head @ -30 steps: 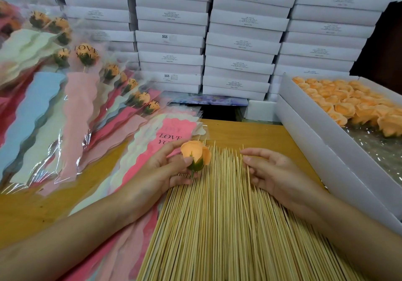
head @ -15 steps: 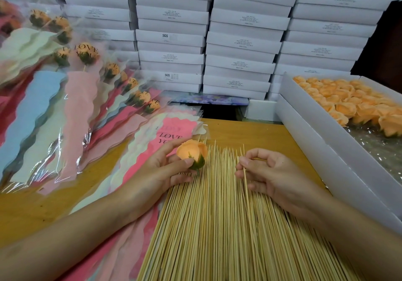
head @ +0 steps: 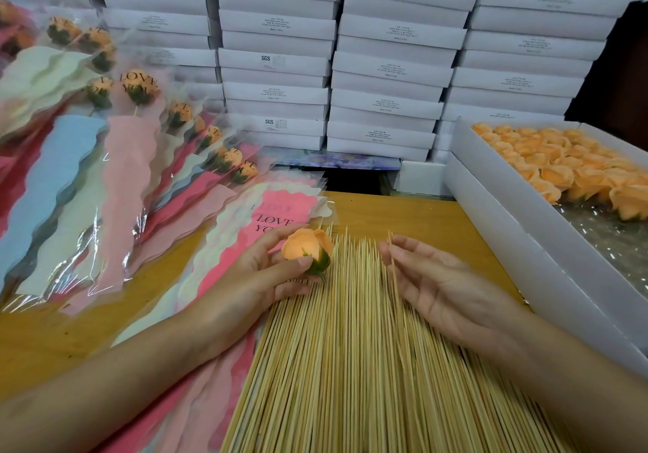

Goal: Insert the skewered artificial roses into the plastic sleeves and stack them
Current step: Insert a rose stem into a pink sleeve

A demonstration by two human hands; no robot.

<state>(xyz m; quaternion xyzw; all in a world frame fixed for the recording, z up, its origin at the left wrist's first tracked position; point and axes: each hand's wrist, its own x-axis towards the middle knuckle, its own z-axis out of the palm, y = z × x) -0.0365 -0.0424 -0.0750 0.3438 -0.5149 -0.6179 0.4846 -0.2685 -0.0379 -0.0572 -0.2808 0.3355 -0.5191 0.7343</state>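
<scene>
one soft rose (head: 306,249) gripped by my left hand (head: 259,277), safest held at its base; right hand (head: 441,288) pinches a stiff skewer (head: 392,264) beside it.

"LOVE YOU" is printed in dark letters on the pink sleeve (head: 280,207) just left of the far end of the skewer pile (head: 350,347). The same words are seen on a sleeved rose (head: 139,85) far left of the pile. "SGS" is read on three white boxes (head: 273,61) stacked behind the pile; the smaller label print is illegible.
</scene>
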